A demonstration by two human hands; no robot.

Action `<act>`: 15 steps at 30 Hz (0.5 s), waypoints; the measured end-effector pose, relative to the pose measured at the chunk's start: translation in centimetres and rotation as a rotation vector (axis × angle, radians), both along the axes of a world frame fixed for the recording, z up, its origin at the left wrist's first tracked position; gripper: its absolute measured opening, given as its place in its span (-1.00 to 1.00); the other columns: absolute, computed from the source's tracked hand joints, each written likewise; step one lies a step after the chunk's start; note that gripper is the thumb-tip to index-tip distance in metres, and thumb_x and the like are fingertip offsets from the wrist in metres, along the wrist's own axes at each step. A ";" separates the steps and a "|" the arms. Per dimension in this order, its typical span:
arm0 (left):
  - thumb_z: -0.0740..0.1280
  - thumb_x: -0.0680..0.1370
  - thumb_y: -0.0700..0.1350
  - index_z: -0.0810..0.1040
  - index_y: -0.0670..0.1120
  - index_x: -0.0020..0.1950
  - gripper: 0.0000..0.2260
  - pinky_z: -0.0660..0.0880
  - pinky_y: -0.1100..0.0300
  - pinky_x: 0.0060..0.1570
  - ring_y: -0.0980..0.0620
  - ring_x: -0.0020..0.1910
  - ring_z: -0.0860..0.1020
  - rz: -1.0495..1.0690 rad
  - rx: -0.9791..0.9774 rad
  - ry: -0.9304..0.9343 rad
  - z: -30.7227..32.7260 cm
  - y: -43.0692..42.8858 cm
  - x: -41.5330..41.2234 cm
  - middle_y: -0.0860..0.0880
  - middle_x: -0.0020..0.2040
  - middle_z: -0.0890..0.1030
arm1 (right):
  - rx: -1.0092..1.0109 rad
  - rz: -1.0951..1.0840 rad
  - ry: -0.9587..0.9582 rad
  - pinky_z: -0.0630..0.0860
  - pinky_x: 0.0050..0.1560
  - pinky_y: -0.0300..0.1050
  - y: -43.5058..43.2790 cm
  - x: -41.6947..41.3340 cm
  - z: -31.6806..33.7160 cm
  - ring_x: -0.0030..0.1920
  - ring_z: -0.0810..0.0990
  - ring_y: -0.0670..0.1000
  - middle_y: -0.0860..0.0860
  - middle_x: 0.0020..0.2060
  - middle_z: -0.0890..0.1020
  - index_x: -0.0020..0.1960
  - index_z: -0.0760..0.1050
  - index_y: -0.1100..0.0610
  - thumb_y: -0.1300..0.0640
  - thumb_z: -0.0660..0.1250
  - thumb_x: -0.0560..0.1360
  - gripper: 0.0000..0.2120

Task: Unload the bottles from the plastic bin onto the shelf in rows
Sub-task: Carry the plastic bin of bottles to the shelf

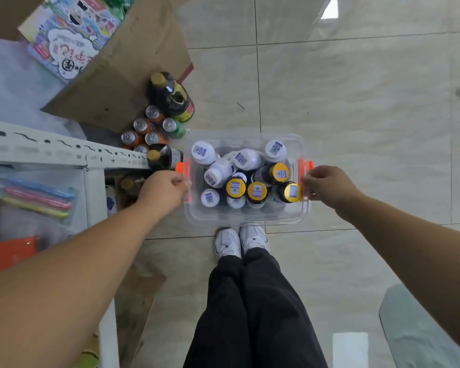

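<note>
Setting: small retail shop, stocking aisle. Evidence: white slotted metal shelf [64, 152] holding packaged toothbrushes [32, 195]; drink cans [144, 128] and dark gold-capped bottles [173, 96] grouped on tiled floor [356, 102]; opened cardboard carton [117, 83] of colourful packets; barcode-stickered bottles [235, 187] in plastic bin [245, 216].

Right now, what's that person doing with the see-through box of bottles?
A person stands over a clear plastic bin with orange handles, gripping one handle with the left hand and the other with the right hand. The bin holds white-capped bottles and dark yellow-capped bottles, some upright, some tipped over. Neither hand holds a bottle. The white metal shelf is on the person's left. I cannot tell whether the bin is lifted or on the floor.
</note>
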State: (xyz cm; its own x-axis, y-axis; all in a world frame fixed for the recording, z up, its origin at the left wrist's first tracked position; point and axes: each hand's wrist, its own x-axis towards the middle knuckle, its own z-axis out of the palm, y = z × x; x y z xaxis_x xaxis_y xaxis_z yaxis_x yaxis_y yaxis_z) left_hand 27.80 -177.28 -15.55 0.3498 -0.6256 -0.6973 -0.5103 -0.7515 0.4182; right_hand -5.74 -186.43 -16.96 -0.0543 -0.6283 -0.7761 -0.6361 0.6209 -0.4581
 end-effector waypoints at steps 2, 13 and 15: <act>0.35 0.60 -0.03 0.66 0.02 -0.07 -0.89 0.50 0.11 -0.29 0.04 -0.41 0.55 -0.020 0.008 -0.002 -0.2 0.4 0.3 0.09 -0.38 0.64 | -0.006 0.025 -0.041 0.62 -0.04 0.12 0.3 -0.1 0.0 -0.24 0.60 0.11 0.16 -0.26 0.66 -0.12 0.58 0.29 0.17 0.35 0.51 -0.83; 0.32 0.58 -0.02 0.54 -0.03 0.21 -0.77 0.53 0.09 -0.08 0.06 -0.10 0.58 -0.066 -0.199 -0.168 3.6 1.4 -3.0 0.01 0.07 0.59 | -0.492 0.270 0.142 0.35 -0.13 -0.15 1.7 3.3 5.1 -0.12 0.49 0.00 -0.03 -0.08 0.50 0.08 0.50 0.08 0.06 0.31 0.50 -0.82; 0.34 0.56 0.05 0.53 0.03 0.22 -0.75 0.58 0.03 -0.03 0.09 -0.07 0.59 -0.204 -0.158 -0.103 4.2 1.3 -4.3 0.05 0.07 0.59 | -0.524 0.493 0.046 0.37 -0.14 -0.13 2.8 5.2 6.2 -0.10 0.46 0.01 -0.02 -0.09 0.49 0.00 0.48 0.06 0.09 0.32 0.49 -0.89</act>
